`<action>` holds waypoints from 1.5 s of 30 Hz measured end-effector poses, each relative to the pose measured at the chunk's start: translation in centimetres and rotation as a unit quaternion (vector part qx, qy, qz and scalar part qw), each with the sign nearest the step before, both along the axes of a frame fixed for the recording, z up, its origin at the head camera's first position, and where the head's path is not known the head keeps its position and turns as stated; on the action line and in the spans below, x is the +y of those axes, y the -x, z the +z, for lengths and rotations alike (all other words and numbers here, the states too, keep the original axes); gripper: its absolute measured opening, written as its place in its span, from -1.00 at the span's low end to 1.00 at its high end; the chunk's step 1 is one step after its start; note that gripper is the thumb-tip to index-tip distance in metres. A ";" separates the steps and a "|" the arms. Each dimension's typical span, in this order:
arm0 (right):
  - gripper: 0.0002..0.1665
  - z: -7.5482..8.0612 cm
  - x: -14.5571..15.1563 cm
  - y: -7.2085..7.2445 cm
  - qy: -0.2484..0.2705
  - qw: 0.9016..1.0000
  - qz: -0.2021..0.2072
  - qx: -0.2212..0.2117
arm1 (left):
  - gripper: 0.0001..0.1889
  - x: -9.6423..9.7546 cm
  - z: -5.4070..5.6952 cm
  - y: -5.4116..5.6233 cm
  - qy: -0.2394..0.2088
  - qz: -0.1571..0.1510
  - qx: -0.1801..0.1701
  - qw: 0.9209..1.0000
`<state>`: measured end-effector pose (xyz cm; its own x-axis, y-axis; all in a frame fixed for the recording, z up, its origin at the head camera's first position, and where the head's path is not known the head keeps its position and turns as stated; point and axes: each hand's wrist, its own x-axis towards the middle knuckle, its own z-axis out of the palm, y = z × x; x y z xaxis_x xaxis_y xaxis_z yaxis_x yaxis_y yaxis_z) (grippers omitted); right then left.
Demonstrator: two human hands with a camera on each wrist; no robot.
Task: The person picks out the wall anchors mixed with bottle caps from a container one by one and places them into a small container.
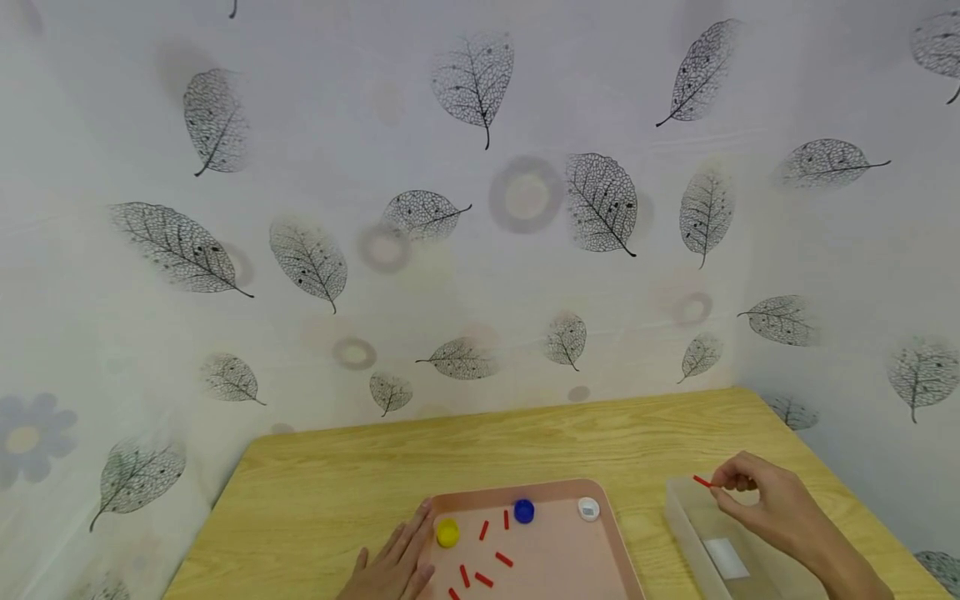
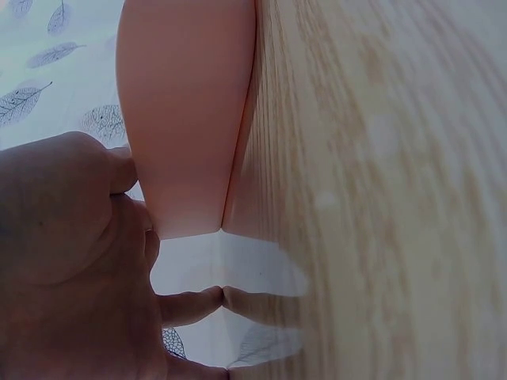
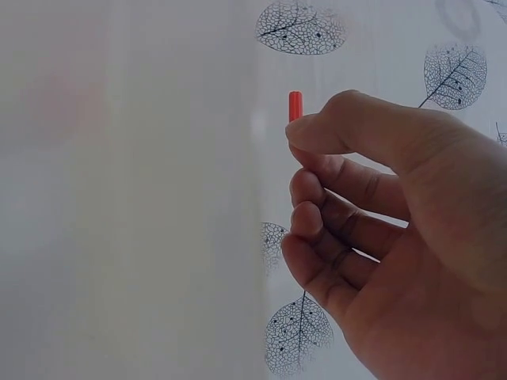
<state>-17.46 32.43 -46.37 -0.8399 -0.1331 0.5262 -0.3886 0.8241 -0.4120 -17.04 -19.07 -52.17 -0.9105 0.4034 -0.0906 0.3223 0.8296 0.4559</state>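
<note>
Between thumb and forefinger, my right hand (image 1: pixel 771 504) pinches a small red stick (image 1: pixel 702 481) above the far end of a translucent box (image 1: pixel 678 521). The right wrist view shows the end of the red stick (image 3: pixel 295 105) poking up past the thumb, with the other fingers curled below it. My left hand (image 1: pixel 393 562) lies along the left rim of a pink tray (image 1: pixel 517 493), its fingers extended. In the left wrist view the hand (image 2: pixel 71 253) is against the tray's outer wall (image 2: pixel 186 119), some fingertips on the table. Several red sticks (image 1: pixel 504 559) lie scattered in the tray.
Inside the tray are a yellow cap (image 1: pixel 447 533), a blue cap (image 1: pixel 523 511) and a white round piece (image 1: pixel 588 509) along the far side. A white label (image 1: pixel 726 557) shows in the box. The wooden table (image 1: pixel 337 467) meets a leaf-patterned wall covering (image 1: pixel 480 275) behind.
</note>
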 end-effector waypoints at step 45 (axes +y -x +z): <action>-0.56 -0.4 -7.3 0.6 0.053 0.986 0.157 0.006 | -0.30 -0.1 0.0 0.1 0.013 -0.011 0.006 1.000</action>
